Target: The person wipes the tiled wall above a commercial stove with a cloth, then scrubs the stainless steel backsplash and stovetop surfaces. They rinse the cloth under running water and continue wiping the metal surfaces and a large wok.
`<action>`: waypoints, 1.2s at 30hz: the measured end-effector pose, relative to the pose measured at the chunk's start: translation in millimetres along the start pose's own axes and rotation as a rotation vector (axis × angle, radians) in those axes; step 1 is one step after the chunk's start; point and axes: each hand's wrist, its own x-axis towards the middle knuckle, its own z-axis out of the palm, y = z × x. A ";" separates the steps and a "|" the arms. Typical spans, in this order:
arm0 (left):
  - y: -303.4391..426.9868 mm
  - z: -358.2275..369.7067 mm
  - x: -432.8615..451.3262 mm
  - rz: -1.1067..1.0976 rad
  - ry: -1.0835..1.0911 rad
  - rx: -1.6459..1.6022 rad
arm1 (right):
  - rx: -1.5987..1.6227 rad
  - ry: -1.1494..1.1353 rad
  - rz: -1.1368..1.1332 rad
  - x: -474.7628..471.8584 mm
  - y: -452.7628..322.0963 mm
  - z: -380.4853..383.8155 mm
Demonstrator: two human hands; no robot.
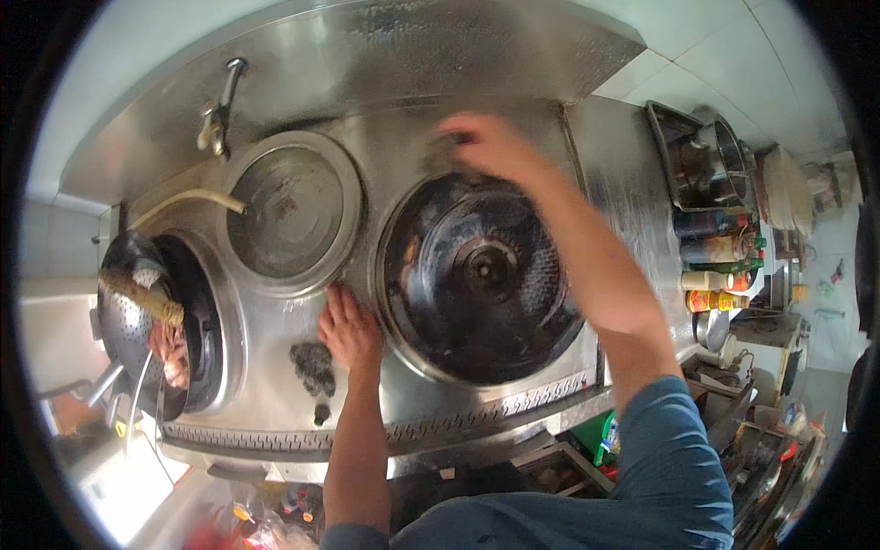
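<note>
My right hand is blurred above the far rim of the large black burner pit, its fingers curled around a dark scouring pad. My left hand rests palm down on the stainless steel stove top, its fingertips by the near rim of the round metal pot cover; nothing shows in it. Just left of that wrist lies a dark, coarse scrubber-like mat of mesh, with a small black knob below it.
A wall faucet and a pale hose are at the upper left. A wok with a perforated strainer and a bamboo brush stands far left. Sauce bottles and a metal tray stand right. A drain grate edges the front.
</note>
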 end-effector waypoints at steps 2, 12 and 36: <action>4.9 -1.8 3.3 0.010 0.008 0.001 | -0.219 -0.158 -0.207 60.2 6.4 66.6; -0.1 1.4 6.3 0.044 0.048 0.023 | -0.603 -0.416 0.102 86.9 98.8 60.8; 3.9 -3.6 10.7 0.055 0.083 0.056 | -0.503 -0.177 0.540 -87.2 189.2 -60.2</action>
